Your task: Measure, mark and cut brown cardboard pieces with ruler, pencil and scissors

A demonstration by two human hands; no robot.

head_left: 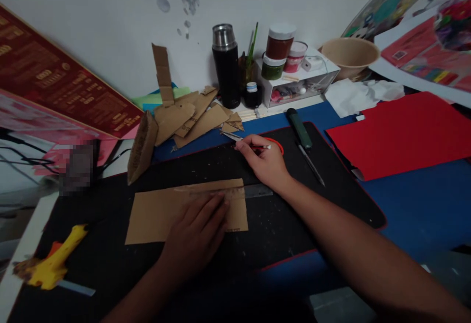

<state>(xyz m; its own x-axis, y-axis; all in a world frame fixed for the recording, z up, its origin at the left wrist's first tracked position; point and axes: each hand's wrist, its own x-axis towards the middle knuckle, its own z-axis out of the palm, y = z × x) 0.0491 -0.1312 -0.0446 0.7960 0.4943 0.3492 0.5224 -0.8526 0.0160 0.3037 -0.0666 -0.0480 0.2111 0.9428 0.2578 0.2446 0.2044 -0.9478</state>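
My left hand (pixel 200 225) lies flat with fingers stretched out on a rectangular piece of brown cardboard (pixel 150 217). Its fingertips touch a clear ruler (pixel 259 191) that lies along the cardboard's upper part and sticks out past the right edge. Above the ruler, my right hand (pixel 265 161) is closed in a pinch around a thin pencil (pixel 264 147) with a pale end. Scissors (pixel 231 136) with orange-red handles lie on the mat just behind that hand, partly hidden by it.
A green utility knife (pixel 300 129) and a pointed metal tool (pixel 312 166) lie right on the black mat (pixel 279 234). A yellow glue gun (pixel 61 264) is at left. Behind are cardboard scraps (pixel 200 119), a black flask (pixel 225 67) and paint jars (pixel 280 43); red sheet (pixel 405 136) at right.
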